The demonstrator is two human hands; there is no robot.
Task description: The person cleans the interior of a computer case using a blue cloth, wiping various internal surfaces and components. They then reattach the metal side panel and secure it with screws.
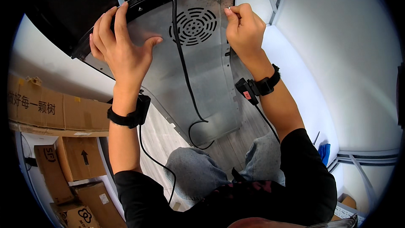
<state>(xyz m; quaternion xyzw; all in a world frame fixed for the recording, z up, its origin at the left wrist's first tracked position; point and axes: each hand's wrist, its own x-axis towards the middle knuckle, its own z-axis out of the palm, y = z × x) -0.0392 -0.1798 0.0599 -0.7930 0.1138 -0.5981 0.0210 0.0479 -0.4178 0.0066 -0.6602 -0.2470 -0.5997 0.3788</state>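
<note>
Head view. Appliance, black-framed, tipped so that its grey metal panel (202, 84) is presented; held across the view from 11 to 6 o'clock. Round vent (194, 26) set in the panel at 12 o'clock; black cord (184, 67) run down from the top edge past it. Left hand (122, 46) spread open, fingers hooked over the black frame (139, 4), palm laid on the panel. Right hand (244, 27) closed, a small screw (229, 7) pinched at the fingertips against the panel's right edge. Cardboard boxes (55, 109) stacked at 9 o'clock.
</note>
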